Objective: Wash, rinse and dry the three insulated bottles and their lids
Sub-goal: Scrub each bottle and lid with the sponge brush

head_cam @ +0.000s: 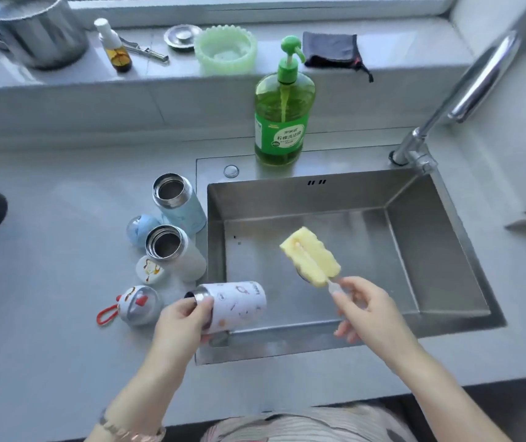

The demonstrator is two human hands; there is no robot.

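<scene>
Grey countertop (47, 314) under a window ledge; steel sink (446, 237) at right. Left hand (181, 317) grips patterned white bottle (239, 304), tipped sideways over the sink's near-left corner. Right hand (367, 307) pinches yellow sponge brush (311, 256). Two open bottles stand left of the sink.

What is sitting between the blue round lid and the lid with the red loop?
A small cream lid with a picture on top, lying flat on the counter, as the head view shows.

Brushed steel sink (430, 218); glossy chrome faucet (475, 87); porous yellow sponge brush (311, 256); matt grey counter (63, 218).
</scene>
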